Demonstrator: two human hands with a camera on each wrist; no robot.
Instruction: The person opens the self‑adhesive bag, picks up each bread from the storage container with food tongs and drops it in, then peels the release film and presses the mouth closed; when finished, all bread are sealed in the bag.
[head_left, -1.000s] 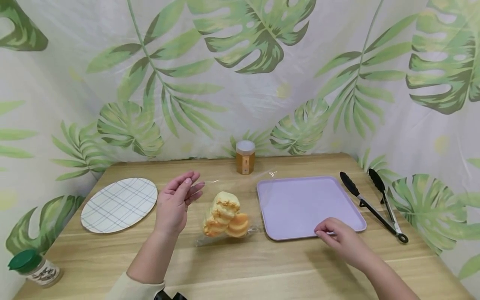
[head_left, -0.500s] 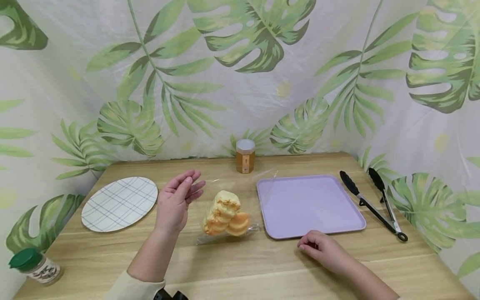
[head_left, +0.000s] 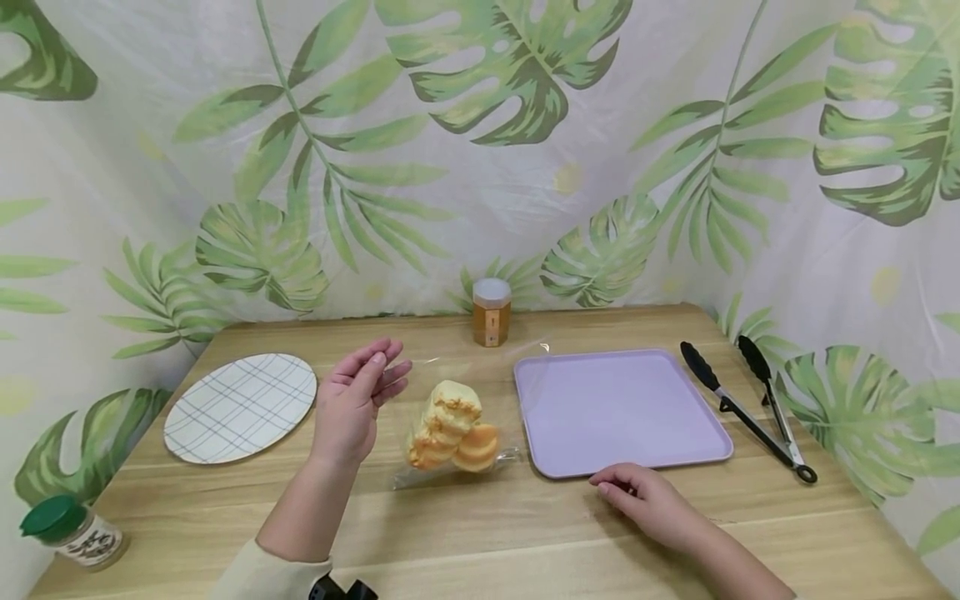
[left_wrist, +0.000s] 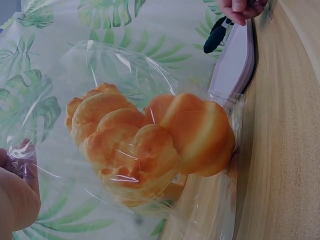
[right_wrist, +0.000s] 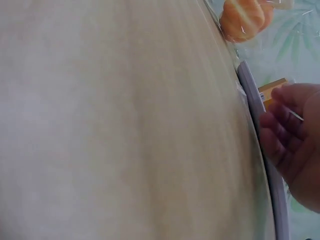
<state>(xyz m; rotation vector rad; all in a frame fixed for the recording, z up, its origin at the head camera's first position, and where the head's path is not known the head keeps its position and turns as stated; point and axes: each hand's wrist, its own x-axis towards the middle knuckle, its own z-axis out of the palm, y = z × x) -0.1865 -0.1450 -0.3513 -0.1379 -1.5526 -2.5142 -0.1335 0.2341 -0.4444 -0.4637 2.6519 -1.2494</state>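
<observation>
My left hand (head_left: 352,404) pinches the gathered edge of a clear plastic bag (left_wrist: 125,60), holding it up over the table. Inside the bag are a knobbly, braided-looking bread (head_left: 442,427) and a rounder, golden bun (head_left: 477,448), both larger in the left wrist view, where the bun (left_wrist: 197,135) lies beside the bread. The bag's lower edge hangs close over the wood. My right hand (head_left: 648,504) rests loosely curled at the near edge of a lilac tray (head_left: 622,408), with nothing between its fingers.
A checked oval plate (head_left: 240,408) lies at the left. Black-tipped tongs (head_left: 753,429) are right of the tray. A honey-coloured jar (head_left: 491,315) stands at the back. Near the front left corner is a green-lidded shaker (head_left: 71,533). A leaf-patterned cloth (head_left: 480,183) hangs behind.
My right hand has moved left and toward me, from over the tray's near right edge to just in front of it. The left hand and the bag have stayed nearly still.
</observation>
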